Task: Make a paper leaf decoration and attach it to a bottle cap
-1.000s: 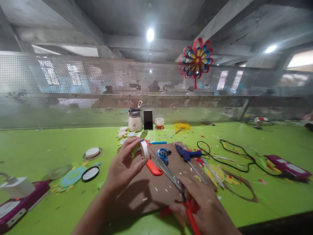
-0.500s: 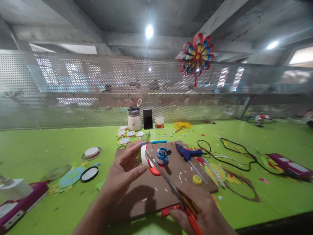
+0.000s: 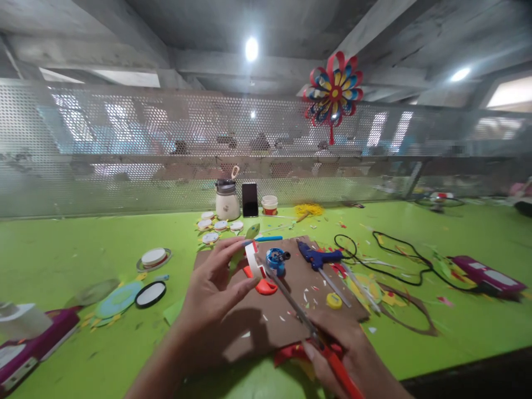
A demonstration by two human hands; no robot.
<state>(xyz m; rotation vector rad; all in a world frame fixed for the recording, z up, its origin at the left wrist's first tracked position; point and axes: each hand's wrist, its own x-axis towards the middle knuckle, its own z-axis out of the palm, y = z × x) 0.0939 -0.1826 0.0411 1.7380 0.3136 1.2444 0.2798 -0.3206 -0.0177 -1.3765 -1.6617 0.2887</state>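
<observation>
Between the thumb and fingers of my left hand (image 3: 220, 280) is a white paper cup piece (image 3: 254, 260) with a red edge, tilted on its side. My right hand (image 3: 344, 343) grips red-handled scissors (image 3: 297, 310), whose blades point up and left to the piece's right edge. Whether the blades touch it I cannot tell. Just behind lies a blue tape-wrapped roll (image 3: 275, 260) with a dark centre. An orange-red object (image 3: 266, 286) rests on the brown cardboard (image 3: 286, 327) below the piece.
A blue glue gun (image 3: 318, 256) with a black cord lies right of the roll, near a yellow cap (image 3: 333, 300) and paper scraps. A black-rimmed disc (image 3: 150, 294) is at left. Behind stand a white jug (image 3: 227, 202), a phone (image 3: 250, 200) and stacked cups (image 3: 270, 205).
My left hand has turned the cup piece, now narrower and tilted differently. The scissors have shifted slightly right, and their handles now show more. The whole view has moved a little.
</observation>
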